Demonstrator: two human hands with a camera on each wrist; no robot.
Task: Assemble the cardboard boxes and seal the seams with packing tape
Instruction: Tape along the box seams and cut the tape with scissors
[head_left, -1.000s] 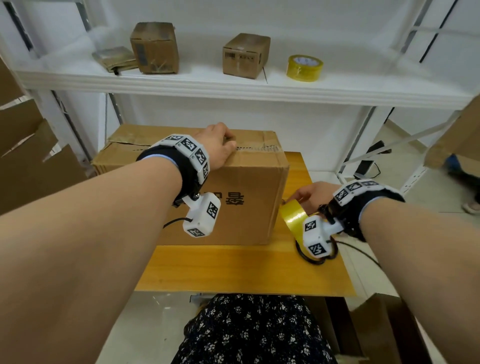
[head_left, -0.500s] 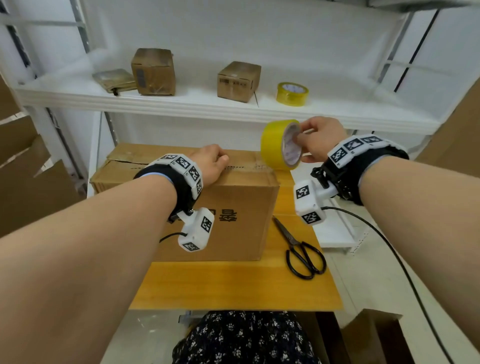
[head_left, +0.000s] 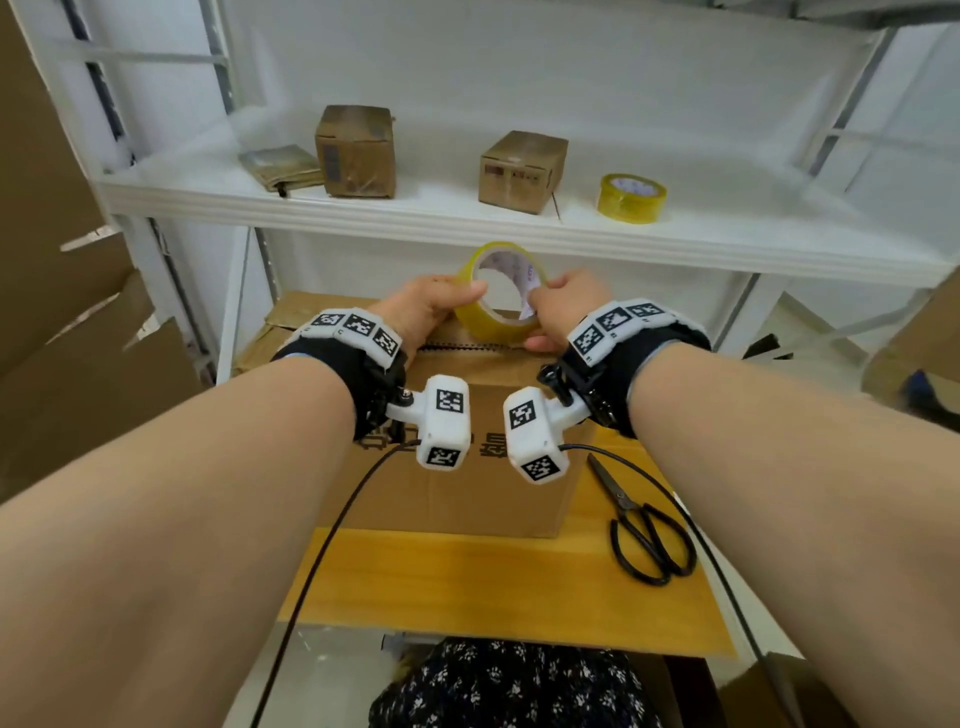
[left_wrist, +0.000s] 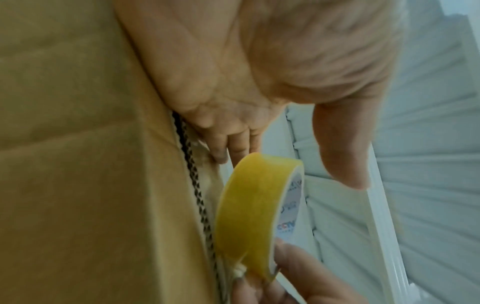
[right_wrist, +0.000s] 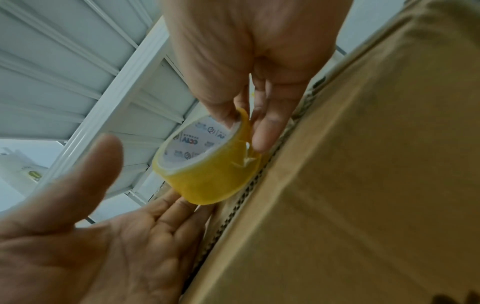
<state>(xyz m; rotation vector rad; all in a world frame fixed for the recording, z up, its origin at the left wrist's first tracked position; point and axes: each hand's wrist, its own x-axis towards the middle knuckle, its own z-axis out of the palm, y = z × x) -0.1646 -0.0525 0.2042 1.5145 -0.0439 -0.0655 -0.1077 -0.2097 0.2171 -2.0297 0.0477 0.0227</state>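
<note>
1 left hand (head_left: 423, 312): fingers straight, flat, touching the roll's lower side. 1 tape roll (head_left: 493, 326): glossy yellow ring, white printed core, on edge at the box's top seam. 1 right hand (head_left: 561, 306): pinching the roll, thumb inside the core. 1 cardboard box (head_left: 467, 499): brown, matte, on a wooden table (head_left: 467, 597). 1 scissors (head_left: 649, 540): black, right of the box.

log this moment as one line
left hand: open, touches box | right hand: pinches tape roll by box top | scissors: on table

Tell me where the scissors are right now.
In the head view the scissors lie on the wooden table, just right of the big cardboard box, with neither hand touching them.
</note>
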